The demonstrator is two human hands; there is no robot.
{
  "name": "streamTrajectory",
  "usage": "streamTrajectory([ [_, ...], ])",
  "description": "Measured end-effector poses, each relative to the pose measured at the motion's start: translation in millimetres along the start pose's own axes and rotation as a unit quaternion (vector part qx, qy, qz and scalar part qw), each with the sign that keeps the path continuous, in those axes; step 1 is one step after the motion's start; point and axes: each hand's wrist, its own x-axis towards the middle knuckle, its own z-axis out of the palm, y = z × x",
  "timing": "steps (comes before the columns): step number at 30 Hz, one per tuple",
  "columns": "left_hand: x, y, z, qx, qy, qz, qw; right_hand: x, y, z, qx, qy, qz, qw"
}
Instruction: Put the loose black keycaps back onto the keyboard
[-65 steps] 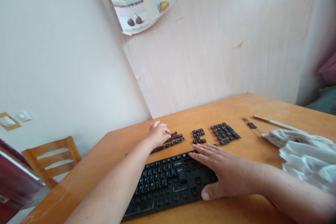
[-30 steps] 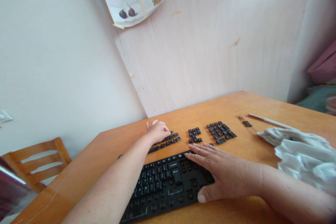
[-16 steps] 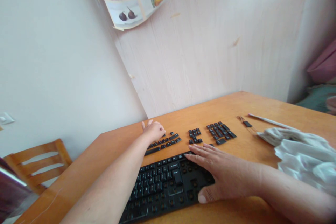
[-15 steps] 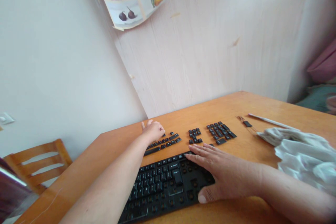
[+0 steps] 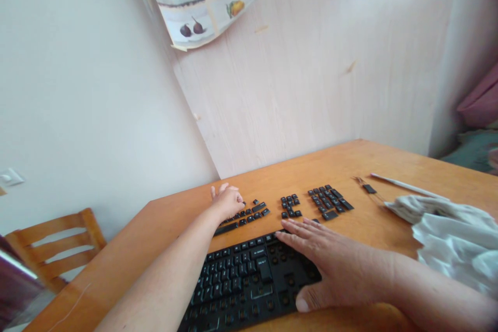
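Table (image 5: 128, 254), left hand (image 5: 227, 202) forward, right hand (image 5: 330, 264) splayed

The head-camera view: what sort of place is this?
Perhaps a room at home or a small study; I cannot tell which. A wooden table bearing a keyboard, a slatted chair and a sheet of fruit pictures suggest it.
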Motion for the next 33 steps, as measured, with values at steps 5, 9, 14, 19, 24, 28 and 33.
streamTrajectory([
  [5, -18, 5, -15.0, -0.014, 0.020, 0.015, 1.000, 0, 1, 0, -0.005, -0.001, -0.001, 1.000],
  [9, -48, 7, -30.8, -0.015, 0.037, 0.054, 0.998, 0, 1, 2, -0.009, 0.008, -0.003, 1.000],
  [14, -97, 9, -52.1, -0.032, 0.038, 0.084, 0.995, 1, 0, 3, -0.028, 0.008, 0.001, 1.000],
  [19, -148, 20, -63.9, -0.043, 0.013, 0.111, 0.993, 2, 7, 6, -0.035, 0.014, -0.003, 0.999],
  [24, -182, 35, -64.1, -0.022, 0.018, 0.138, 0.990, 4, 13, 10, -0.032, 0.021, -0.006, 0.999],
  [28, -193, 42, -58.9, -0.001, 0.030, 0.140, 0.990, 4, 12, 10, -0.041, 0.023, -0.012, 0.999],
  [33, -196, 47, -52.8, 0.010, 0.042, 0.135, 0.990, 4, 9, 9, -0.045, 0.023, -0.010, 0.999],
])
